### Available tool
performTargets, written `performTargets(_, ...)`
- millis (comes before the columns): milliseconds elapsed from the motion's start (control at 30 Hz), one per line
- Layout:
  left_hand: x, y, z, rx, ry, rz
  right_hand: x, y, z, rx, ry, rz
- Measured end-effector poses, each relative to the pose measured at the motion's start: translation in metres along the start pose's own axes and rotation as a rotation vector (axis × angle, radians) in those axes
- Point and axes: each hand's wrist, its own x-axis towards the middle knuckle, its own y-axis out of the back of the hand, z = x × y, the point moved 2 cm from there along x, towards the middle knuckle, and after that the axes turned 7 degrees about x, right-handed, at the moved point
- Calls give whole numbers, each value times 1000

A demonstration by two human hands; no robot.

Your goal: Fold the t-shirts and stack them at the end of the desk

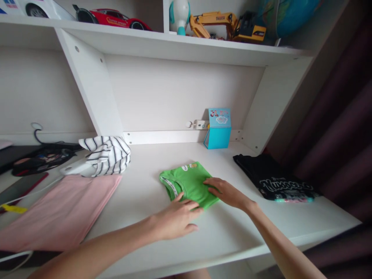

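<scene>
Apparently the green shirt [188, 180], mid-table [136, 240], is mostly folded; only smoothing seems left. Both left hand [178, 219] and right hand [225, 190] lie loosely spread on it, gripping nothing visibly. The black shirt [261, 172] looks folded; the striped cloth [112, 157] sits crumpled.

White desk [145, 161] bears green shirt [193, 184]; pink cloth [62, 213]; black garment [267, 172]; calendar [220, 136].

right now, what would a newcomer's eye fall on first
Probably the folded bright green T-shirt, in the middle of the white desk. After it, perhaps the red toy sports car and yellow toy excavator on the shelf above, or the blue calendar standing at the back.
</scene>
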Motion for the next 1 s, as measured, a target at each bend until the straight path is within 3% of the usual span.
performTargets(67,-3,-9,-12,42,71,14,-11,-5,-12,-49,-59,27)
performTargets(233,-11,-12,-76,120,346,33,-36,-13,-57,-1,-96,3)
performTargets(333,-8,-17,-95,87,454,8,-26,-11,-54,22,-108,78)
performTargets(433,1,-28,-95,62,487,-18,4,-8,-20,-81,-237,150)
performTargets(567,15,-38,-99,31,468,-65,44,-18,26,-84,-324,44)
performTargets(667,21,-38,-114,0,419,-93,55,-21,41,-67,-328,-13)
performTargets(733,20,-36,-123,-25,414,-93,51,-17,44,-76,-360,1)
performTargets(833,10,-31,-125,-25,496,3,32,-5,42,-108,-442,87)
performTargets(900,2,-27,-115,-20,538,68,16,-1,38,-110,-486,118)
performTargets(1000,-4,-24,-93,-80,524,69,0,-3,31,-66,-523,122)
